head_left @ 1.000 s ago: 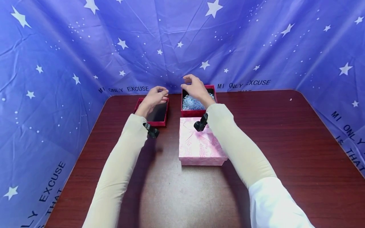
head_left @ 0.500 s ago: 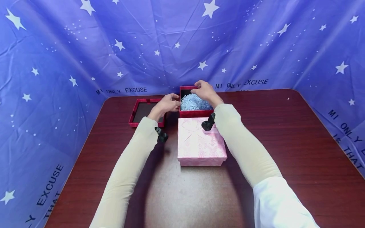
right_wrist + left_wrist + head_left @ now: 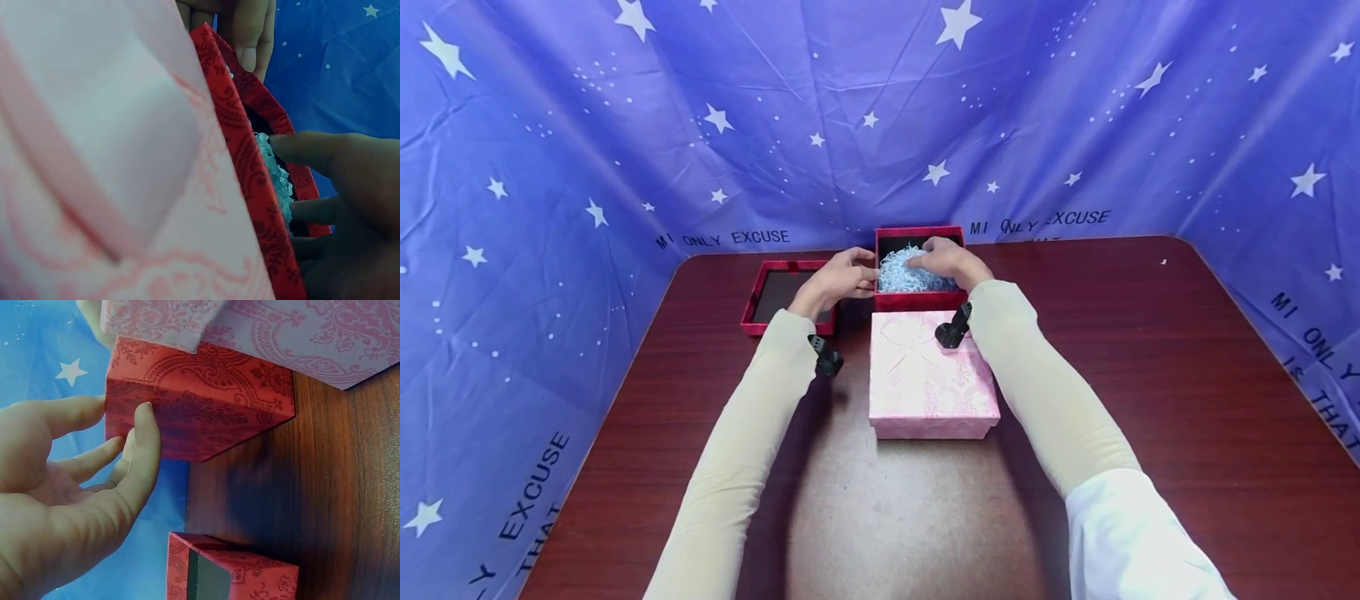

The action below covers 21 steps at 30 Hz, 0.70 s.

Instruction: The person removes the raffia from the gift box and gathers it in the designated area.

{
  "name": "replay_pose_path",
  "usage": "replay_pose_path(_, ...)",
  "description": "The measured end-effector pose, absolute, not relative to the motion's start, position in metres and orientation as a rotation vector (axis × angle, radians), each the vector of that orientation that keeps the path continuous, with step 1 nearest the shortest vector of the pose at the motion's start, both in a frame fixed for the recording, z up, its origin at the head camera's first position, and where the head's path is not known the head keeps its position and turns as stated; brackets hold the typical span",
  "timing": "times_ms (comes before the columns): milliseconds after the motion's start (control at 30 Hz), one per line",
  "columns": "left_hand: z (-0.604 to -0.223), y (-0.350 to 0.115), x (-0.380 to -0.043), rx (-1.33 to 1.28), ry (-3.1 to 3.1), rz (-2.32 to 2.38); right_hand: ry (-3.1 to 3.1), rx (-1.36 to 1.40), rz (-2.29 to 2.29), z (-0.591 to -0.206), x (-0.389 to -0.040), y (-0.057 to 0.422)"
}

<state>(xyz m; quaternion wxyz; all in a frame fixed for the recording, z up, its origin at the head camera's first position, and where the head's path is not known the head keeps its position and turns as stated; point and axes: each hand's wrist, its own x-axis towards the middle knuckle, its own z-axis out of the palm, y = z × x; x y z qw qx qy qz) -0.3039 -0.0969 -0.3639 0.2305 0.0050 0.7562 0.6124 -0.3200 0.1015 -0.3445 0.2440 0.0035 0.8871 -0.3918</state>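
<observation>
A red patterned box (image 3: 917, 298) stands uncovered at the back of the table, filled with pale blue shredded paper (image 3: 895, 271). My left hand (image 3: 838, 279) touches the box's left side with extended fingers; the left wrist view shows the fingertips against its patterned wall (image 3: 200, 400). Inside the box is my right hand (image 3: 951, 260), reaching over the right rim. Its thumb and fingers are at the shredded paper (image 3: 275, 181) in the right wrist view, and some fingertips are hidden in the box.
Directly in front of the red box is a closed pink box (image 3: 925, 375) with a ribbon bow, under my right wrist. A red lid (image 3: 748, 315) with a dark inside lies left, partly behind my left hand. A blue starry curtain (image 3: 820, 92) hangs behind the table.
My left hand has moved right from over the lid to the red box's side. The right hand has come down from above the box into the shredded paper.
</observation>
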Motion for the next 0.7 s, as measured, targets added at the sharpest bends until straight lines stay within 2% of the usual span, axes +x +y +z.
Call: replay_pose_path(700, -0.3678, -0.0966, -0.3061, -0.024, 2.048, 1.738, 2.35, -0.2, -0.875, -0.3526, -0.3214, 0.0975)
